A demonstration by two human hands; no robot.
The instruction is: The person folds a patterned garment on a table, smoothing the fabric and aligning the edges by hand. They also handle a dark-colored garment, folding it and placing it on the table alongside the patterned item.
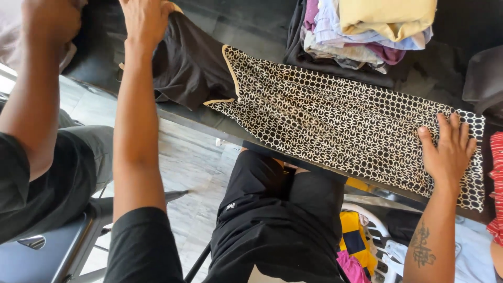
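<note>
On the dark table [251, 29] right in front of me, a patterned garment [335, 120], black with small white rings and a tan trim, lies stretched from left to right along the near edge. My right hand [448, 149] rests on its right end, palm down and fingers spread flat, pressing rather than clutching. My left hand [144, 21] reaches to the far left, its fingers closed on a bunch of black cloth [188, 65] that meets the patterned piece at the trim; I cannot tell whether the 2 are 1 garment.

By my reading, the work is at an early stage: the patterned length is smoothed out flat with no fold in it, while the black part is rumpled and partly lifted. At the far side sits a stack of folded clothes [367, 31], yellow, pale blue and purple, so several pieces look done.

At the left, another person's arm [31, 94] reaches toward the table's far corner, apart from my hands.
</note>
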